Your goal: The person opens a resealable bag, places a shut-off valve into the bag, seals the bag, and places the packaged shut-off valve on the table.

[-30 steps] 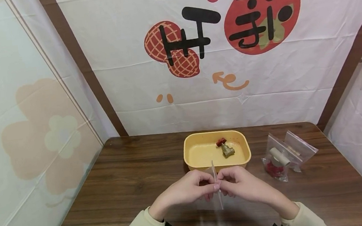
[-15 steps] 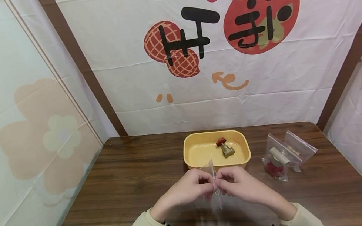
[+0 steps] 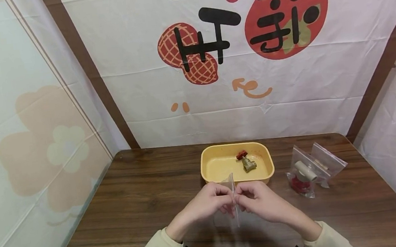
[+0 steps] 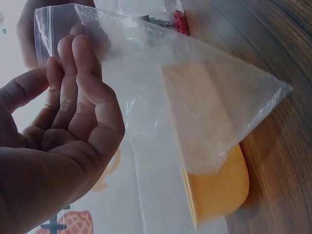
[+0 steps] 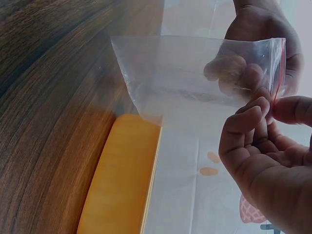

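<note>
A clear zip-lock bag (image 4: 209, 83) hangs between my two hands, its zip edge upward and its body sagging below. My left hand (image 3: 208, 200) pinches the zip edge between thumb and forefinger, the other fingers lying against the plastic. From the opposite side my right hand (image 3: 261, 199) pinches the same edge, where a red line (image 5: 282, 73) runs along the zip in the right wrist view. Nothing shows inside the bag. Just beyond the hands stands a yellow tub (image 3: 221, 167), holding a brass valve (image 3: 249, 164) with a red handwheel.
Two more zip bags lie at the right of the wooden table (image 3: 147, 194). The nearer bag (image 3: 301, 183) contains something red and a pale tube; the farther bag (image 3: 328, 159) has contents too small to tell. A printed cloth (image 3: 184, 129) hangs behind the table.
The held bag has shifted slightly left, and its upper part has spread a little toward the left. My left thumb has drawn back and up along the zip edge. The tub and valve stay put.
</note>
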A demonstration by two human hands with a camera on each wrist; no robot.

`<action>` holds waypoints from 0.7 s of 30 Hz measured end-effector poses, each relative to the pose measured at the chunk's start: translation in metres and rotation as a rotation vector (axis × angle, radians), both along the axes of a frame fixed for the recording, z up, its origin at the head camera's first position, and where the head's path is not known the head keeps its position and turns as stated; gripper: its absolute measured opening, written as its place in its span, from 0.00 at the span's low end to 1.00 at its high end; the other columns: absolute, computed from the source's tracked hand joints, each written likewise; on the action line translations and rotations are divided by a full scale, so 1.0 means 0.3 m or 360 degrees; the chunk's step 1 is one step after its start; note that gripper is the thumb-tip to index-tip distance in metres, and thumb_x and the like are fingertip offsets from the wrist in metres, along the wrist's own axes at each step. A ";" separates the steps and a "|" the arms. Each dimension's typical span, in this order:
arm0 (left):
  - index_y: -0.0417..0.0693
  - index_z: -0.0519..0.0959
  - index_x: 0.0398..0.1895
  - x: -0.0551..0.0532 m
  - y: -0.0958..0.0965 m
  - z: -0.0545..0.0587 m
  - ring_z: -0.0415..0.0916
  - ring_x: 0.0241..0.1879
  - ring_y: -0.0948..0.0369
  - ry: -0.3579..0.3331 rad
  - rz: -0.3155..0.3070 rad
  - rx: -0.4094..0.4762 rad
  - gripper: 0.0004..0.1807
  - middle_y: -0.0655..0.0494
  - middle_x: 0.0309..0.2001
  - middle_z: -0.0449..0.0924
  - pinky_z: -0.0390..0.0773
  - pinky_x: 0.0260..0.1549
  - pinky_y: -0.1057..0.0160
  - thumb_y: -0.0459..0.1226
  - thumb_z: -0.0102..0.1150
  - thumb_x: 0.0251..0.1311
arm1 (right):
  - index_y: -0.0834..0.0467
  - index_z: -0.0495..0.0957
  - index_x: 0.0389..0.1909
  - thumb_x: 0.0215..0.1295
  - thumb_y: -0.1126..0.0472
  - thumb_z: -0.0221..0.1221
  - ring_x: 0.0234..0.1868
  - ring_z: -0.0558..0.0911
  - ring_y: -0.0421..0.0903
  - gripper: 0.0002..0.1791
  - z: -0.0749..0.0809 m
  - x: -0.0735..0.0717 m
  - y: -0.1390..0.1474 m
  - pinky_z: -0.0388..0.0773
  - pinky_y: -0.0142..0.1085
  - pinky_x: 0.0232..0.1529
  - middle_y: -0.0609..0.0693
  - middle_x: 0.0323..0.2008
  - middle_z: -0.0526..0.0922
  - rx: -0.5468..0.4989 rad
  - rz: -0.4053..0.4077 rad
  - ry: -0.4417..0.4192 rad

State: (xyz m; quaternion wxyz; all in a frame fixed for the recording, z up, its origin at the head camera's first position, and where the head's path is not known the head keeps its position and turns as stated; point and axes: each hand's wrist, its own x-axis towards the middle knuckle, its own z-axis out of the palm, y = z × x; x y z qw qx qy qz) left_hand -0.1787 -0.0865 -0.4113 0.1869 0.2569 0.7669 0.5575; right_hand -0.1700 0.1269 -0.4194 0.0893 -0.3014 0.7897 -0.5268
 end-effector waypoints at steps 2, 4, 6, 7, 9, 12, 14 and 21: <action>0.30 0.85 0.33 -0.004 -0.001 -0.002 0.83 0.28 0.64 -0.0009 -0.0008 0.0025 0.12 0.54 0.26 0.86 0.85 0.33 0.59 0.31 0.56 0.69 | 0.57 0.81 0.33 0.76 0.64 0.58 0.25 0.75 0.37 0.09 0.001 0.000 0.000 0.71 0.29 0.26 0.43 0.23 0.76 0.0003 0.0007 -0.0010; 0.28 0.84 0.34 -0.007 -0.002 -0.005 0.82 0.28 0.65 -0.0024 -0.0017 0.0046 0.12 0.56 0.26 0.85 0.84 0.32 0.61 0.31 0.55 0.67 | 0.57 0.81 0.34 0.76 0.64 0.57 0.25 0.75 0.37 0.08 0.002 -0.001 0.001 0.72 0.30 0.27 0.43 0.23 0.77 -0.0003 0.0021 -0.0021; 0.25 0.83 0.35 -0.010 -0.003 -0.008 0.80 0.28 0.66 -0.0063 -0.0030 0.0084 0.12 0.58 0.26 0.84 0.83 0.31 0.64 0.30 0.55 0.66 | 0.58 0.81 0.34 0.77 0.64 0.57 0.26 0.76 0.38 0.09 0.002 -0.001 0.002 0.74 0.30 0.27 0.44 0.24 0.77 -0.0008 0.0031 -0.0033; 0.23 0.82 0.35 -0.011 -0.003 -0.010 0.80 0.27 0.66 -0.0088 -0.0036 0.0104 0.12 0.59 0.26 0.84 0.82 0.31 0.65 0.30 0.55 0.65 | 0.58 0.81 0.34 0.77 0.64 0.57 0.26 0.76 0.38 0.09 0.001 -0.002 0.002 0.74 0.30 0.27 0.44 0.24 0.78 -0.0009 0.0036 -0.0037; 0.21 0.81 0.36 -0.013 -0.005 -0.014 0.80 0.27 0.67 -0.0145 -0.0041 0.0142 0.13 0.60 0.26 0.83 0.81 0.30 0.66 0.29 0.55 0.65 | 0.58 0.81 0.34 0.77 0.64 0.57 0.26 0.76 0.38 0.09 -0.001 -0.003 0.002 0.74 0.30 0.27 0.44 0.24 0.78 -0.0016 0.0046 -0.0045; 0.20 0.79 0.36 -0.016 -0.006 -0.018 0.79 0.28 0.67 -0.0222 -0.0046 0.0183 0.13 0.61 0.25 0.82 0.80 0.30 0.67 0.29 0.55 0.64 | 0.59 0.81 0.34 0.77 0.64 0.57 0.26 0.76 0.38 0.09 -0.003 -0.005 0.001 0.74 0.30 0.27 0.45 0.24 0.77 -0.0036 0.0061 -0.0061; 0.20 0.79 0.36 -0.017 -0.007 -0.020 0.79 0.28 0.67 -0.0254 -0.0048 0.0189 0.13 0.62 0.25 0.82 0.80 0.31 0.67 0.29 0.55 0.64 | 0.60 0.80 0.34 0.77 0.64 0.57 0.25 0.76 0.38 0.09 -0.004 -0.005 0.000 0.74 0.30 0.28 0.45 0.23 0.77 -0.0052 0.0074 -0.0075; 0.23 0.79 0.36 -0.023 -0.013 -0.023 0.79 0.30 0.66 -0.0344 -0.0086 0.0226 0.12 0.61 0.26 0.83 0.81 0.35 0.64 0.29 0.55 0.64 | 0.61 0.80 0.35 0.78 0.65 0.57 0.25 0.75 0.38 0.09 -0.011 -0.009 -0.002 0.74 0.30 0.28 0.45 0.23 0.76 -0.0076 0.0108 -0.0108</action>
